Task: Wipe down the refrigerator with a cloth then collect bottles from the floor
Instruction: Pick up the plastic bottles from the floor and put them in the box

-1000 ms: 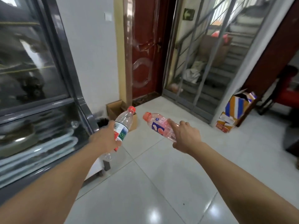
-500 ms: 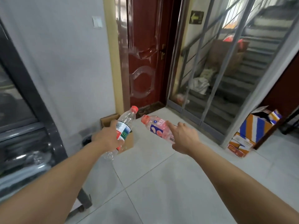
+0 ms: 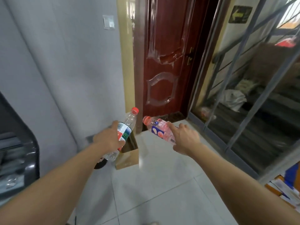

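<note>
My left hand point(image 3: 108, 138) grips a clear plastic bottle point(image 3: 128, 125) with a red cap and a green, red and white label, tilted up to the right. My right hand point(image 3: 185, 138) holds a pink bottle point(image 3: 158, 128) with a red cap and a white and purple label; its cap points left toward the other bottle. Both bottles hang above an open cardboard box point(image 3: 128, 157) on the floor by the wall. The dark refrigerator point(image 3: 19, 153) fills the left edge. No cloth is in view.
A red door point(image 3: 164, 62) stands ahead, with a glass partition point(image 3: 243, 98) and stairs behind it on the right. Coloured boxes point(image 3: 285, 187) sit at the right edge. A small dark round object point(image 3: 100, 164) lies beside the cardboard box. White tiles point(image 3: 162, 192) cover the floor.
The view has swung right and moved closer to the wall; the refrigerator has slid toward the left edge. Both hands keep their bottles and now hover over the cardboard box.
</note>
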Action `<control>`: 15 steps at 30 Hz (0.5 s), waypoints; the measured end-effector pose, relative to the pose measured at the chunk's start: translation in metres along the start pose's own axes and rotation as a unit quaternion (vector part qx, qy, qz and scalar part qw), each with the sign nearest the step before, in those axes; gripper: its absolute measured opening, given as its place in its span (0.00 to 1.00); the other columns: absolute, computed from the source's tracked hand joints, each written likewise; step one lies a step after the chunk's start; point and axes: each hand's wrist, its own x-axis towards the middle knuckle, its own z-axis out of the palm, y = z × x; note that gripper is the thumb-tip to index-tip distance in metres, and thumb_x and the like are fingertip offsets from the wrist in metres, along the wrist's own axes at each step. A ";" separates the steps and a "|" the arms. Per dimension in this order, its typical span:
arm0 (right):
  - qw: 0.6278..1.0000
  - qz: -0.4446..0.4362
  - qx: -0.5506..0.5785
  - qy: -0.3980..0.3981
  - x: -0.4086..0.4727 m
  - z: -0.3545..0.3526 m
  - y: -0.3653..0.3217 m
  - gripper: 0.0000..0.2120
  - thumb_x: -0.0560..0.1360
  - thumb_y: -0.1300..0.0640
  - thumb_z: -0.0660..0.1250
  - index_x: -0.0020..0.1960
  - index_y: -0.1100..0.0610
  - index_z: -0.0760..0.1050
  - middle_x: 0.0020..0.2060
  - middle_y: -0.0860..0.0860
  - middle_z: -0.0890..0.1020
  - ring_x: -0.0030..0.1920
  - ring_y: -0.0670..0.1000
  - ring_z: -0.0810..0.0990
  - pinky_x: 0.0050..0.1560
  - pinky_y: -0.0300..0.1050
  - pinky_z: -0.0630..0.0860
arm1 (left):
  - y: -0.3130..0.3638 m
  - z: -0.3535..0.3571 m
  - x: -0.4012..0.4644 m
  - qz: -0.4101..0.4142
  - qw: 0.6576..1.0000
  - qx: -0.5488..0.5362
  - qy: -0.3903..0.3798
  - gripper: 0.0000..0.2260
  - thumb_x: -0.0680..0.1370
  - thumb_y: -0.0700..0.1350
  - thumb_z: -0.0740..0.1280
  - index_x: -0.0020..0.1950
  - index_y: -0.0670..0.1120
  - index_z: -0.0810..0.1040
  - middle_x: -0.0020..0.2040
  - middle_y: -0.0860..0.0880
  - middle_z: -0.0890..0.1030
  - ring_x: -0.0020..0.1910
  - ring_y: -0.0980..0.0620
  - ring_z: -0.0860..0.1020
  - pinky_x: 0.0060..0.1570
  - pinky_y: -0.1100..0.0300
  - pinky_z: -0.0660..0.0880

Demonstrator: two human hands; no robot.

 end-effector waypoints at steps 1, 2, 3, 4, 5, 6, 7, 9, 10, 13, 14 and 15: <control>1.000 -0.006 -0.002 0.000 0.019 0.005 0.009 0.43 0.70 0.49 0.72 0.74 0.46 0.47 0.61 0.58 0.72 0.58 0.57 0.73 0.41 0.46 0.70 | 0.007 0.004 0.018 -0.001 1.000 -0.004 0.000 0.30 0.73 0.54 0.67 0.68 0.51 0.54 0.58 0.47 0.77 0.52 0.45 0.78 0.50 0.53 0.75; 1.000 -0.011 -0.008 0.000 0.039 0.009 0.018 0.43 0.70 0.49 0.72 0.74 0.46 0.47 0.61 0.58 0.72 0.58 0.57 0.73 0.41 0.46 0.69 | 0.014 0.008 0.037 -0.004 1.000 -0.008 -0.001 0.30 0.73 0.54 0.67 0.68 0.51 0.54 0.58 0.47 0.77 0.53 0.45 0.78 0.51 0.53 0.75; 1.000 -0.016 -0.014 0.001 0.060 0.013 0.028 0.43 0.70 0.49 0.72 0.74 0.46 0.47 0.61 0.57 0.72 0.59 0.57 0.73 0.41 0.46 0.69 | 0.020 0.012 0.058 -0.009 1.000 -0.013 -0.003 0.31 0.73 0.54 0.66 0.69 0.51 0.53 0.58 0.46 0.77 0.53 0.45 0.78 0.52 0.53 0.75; 1.000 -0.022 -0.014 0.001 0.081 0.017 0.037 0.43 0.70 0.49 0.72 0.74 0.45 0.47 0.61 0.57 0.72 0.59 0.58 0.73 0.43 0.47 0.70 | 0.026 0.016 0.079 -0.016 1.000 -0.020 -0.008 0.31 0.73 0.54 0.66 0.69 0.50 0.53 0.57 0.45 0.77 0.53 0.44 0.78 0.52 0.52 0.75; 1.000 -0.026 -0.010 -0.001 0.101 0.021 0.047 0.43 0.69 0.49 0.72 0.74 0.45 0.48 0.61 0.57 0.72 0.60 0.58 0.72 0.45 0.48 0.72 | 0.033 0.019 0.100 -0.023 0.999 -0.030 -0.015 0.32 0.73 0.54 0.66 0.70 0.49 0.53 0.56 0.44 0.78 0.52 0.43 0.78 0.53 0.51 0.75; 0.999 -0.031 -0.006 -0.004 0.122 0.024 0.056 0.43 0.69 0.49 0.72 0.74 0.45 0.48 0.61 0.57 0.72 0.60 0.58 0.72 0.47 0.48 0.73 | 0.039 0.023 0.121 -0.030 0.998 -0.044 -0.020 0.31 0.73 0.53 0.66 0.70 0.49 0.54 0.55 0.44 0.78 0.52 0.43 0.78 0.53 0.50 0.76; 0.999 -0.035 -0.008 -0.007 0.142 0.026 0.065 0.43 0.69 0.49 0.72 0.74 0.45 0.48 0.61 0.56 0.72 0.60 0.58 0.72 0.48 0.49 0.73 | 0.045 0.027 0.140 -0.036 0.997 -0.058 -0.022 0.31 0.73 0.53 0.66 0.69 0.49 0.54 0.54 0.43 0.78 0.52 0.42 0.78 0.53 0.49 0.76; 0.999 -0.042 -0.014 -0.014 0.181 0.029 0.082 0.44 0.69 0.49 0.72 0.74 0.45 0.47 0.60 0.56 0.72 0.59 0.57 0.73 0.49 0.48 0.74 | 0.057 0.034 0.174 -0.045 0.996 -0.070 -0.025 0.30 0.73 0.53 0.66 0.69 0.49 0.55 0.54 0.43 0.78 0.51 0.42 0.78 0.53 0.48 0.76; 0.999 -0.044 -0.016 -0.016 0.199 0.031 0.090 0.44 0.69 0.49 0.72 0.75 0.45 0.47 0.60 0.56 0.72 0.59 0.57 0.73 0.49 0.48 0.74 | 0.062 0.037 0.189 -0.047 0.997 -0.063 -0.025 0.30 0.73 0.53 0.66 0.69 0.49 0.55 0.54 0.44 0.78 0.51 0.42 0.78 0.53 0.48 0.76; 0.997 -0.062 -0.017 -0.034 0.252 0.039 0.106 0.44 0.69 0.48 0.72 0.74 0.46 0.47 0.61 0.57 0.71 0.59 0.57 0.73 0.51 0.49 0.74 | 0.075 0.043 0.232 -0.063 0.997 -0.033 -0.028 0.30 0.74 0.54 0.65 0.69 0.49 0.54 0.55 0.45 0.78 0.51 0.44 0.78 0.53 0.49 0.76; 0.996 -0.072 -0.021 -0.041 0.270 0.042 0.109 0.44 0.69 0.48 0.72 0.74 0.46 0.47 0.61 0.57 0.71 0.59 0.57 0.72 0.51 0.49 0.74 | 0.078 0.045 0.246 -0.074 0.996 -0.034 -0.030 0.31 0.73 0.54 0.65 0.70 0.50 0.53 0.56 0.45 0.78 0.52 0.44 0.78 0.53 0.49 0.77; 0.995 -0.083 -0.024 -0.044 0.288 0.045 0.111 0.43 0.69 0.49 0.71 0.75 0.46 0.47 0.62 0.57 0.71 0.60 0.57 0.72 0.52 0.49 0.74 | 0.080 0.046 0.259 -0.087 0.995 -0.039 -0.030 0.31 0.73 0.54 0.66 0.70 0.50 0.53 0.58 0.45 0.78 0.52 0.44 0.78 0.53 0.49 0.77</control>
